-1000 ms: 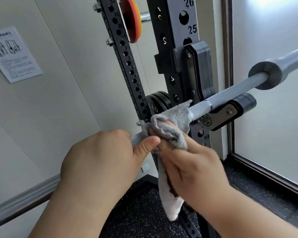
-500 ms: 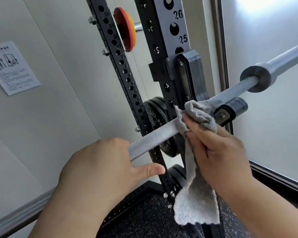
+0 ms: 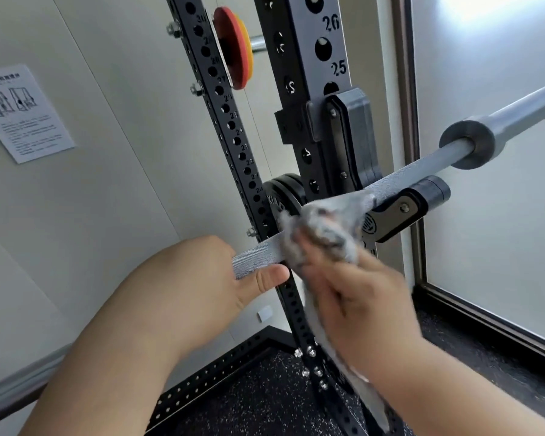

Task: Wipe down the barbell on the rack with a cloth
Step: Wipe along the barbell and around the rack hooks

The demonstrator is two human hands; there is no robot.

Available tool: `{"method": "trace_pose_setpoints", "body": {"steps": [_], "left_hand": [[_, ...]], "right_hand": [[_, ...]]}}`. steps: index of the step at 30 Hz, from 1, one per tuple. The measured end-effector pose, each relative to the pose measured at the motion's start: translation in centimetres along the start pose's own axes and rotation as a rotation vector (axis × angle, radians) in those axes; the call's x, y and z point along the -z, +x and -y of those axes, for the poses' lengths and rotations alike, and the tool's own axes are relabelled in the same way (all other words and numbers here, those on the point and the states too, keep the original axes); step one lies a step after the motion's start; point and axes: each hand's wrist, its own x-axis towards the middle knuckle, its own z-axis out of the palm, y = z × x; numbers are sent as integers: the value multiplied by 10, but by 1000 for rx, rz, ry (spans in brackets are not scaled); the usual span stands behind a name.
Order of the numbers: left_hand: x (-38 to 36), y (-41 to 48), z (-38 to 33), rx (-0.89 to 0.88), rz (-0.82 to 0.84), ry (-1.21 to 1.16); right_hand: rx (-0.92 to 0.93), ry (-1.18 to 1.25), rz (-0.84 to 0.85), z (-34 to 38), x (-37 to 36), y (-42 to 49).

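Observation:
A grey knurled barbell (image 3: 422, 171) lies on the black rack's hook (image 3: 403, 212) and runs from lower left to upper right, with its collar (image 3: 468, 144) past the hook. My left hand (image 3: 202, 287) grips the bar's near part, thumb stretched along its underside. My right hand (image 3: 356, 294) holds a grey cloth (image 3: 324, 225) wrapped around the bar just right of the left hand. The cloth's loose tail (image 3: 359, 382) hangs down behind my right wrist. The right hand and cloth are blurred.
The perforated black rack upright (image 3: 233, 133) and a wider numbered post (image 3: 315, 73) stand behind the bar. A red and yellow plate (image 3: 233, 47) sits high up, black plates (image 3: 280, 196) lower. A paper notice (image 3: 22, 111) hangs on the left wall. A frosted window (image 3: 501, 215) is at right.
My right hand slid the cloth out along the bar toward the hook, then back toward my left hand. The left hand kept its grip on the bar.

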Motion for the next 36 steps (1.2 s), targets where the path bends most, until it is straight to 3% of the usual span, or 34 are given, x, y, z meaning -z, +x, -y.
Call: {"method": "trace_pose_setpoints", "body": {"steps": [3, 5, 9, 14, 19, 22, 25, 30, 36], "left_hand": [[-6, -6, -4, 1, -182, 112], [-15, -16, -6, -8, -366, 217], [-42, -33, -11, -63, -465, 105], [-29, -27, -20, -17, -484, 71], [-28, -18, -19, -15, -474, 2], [-22, -12, -19, 87, -374, 141], [-15, -3, -16, 70, -329, 55], [-15, 0, -11, 53, -261, 22], [-14, -3, -15, 27, -300, 67]], "right_hand": [[41, 66, 120, -1, 1, -2], [-13, -14, 34, -17, 14, 6], [-88, -30, -117, -13, 15, 8], [79, 75, 66, 2, -3, -8], [-84, -88, -135, -27, 15, 8], [19, -43, -60, -7, -6, -3], [144, -17, 21, -3, -11, -7], [-84, -129, -160, -25, 11, 11], [117, -60, 4, -1, -8, -8]]}}
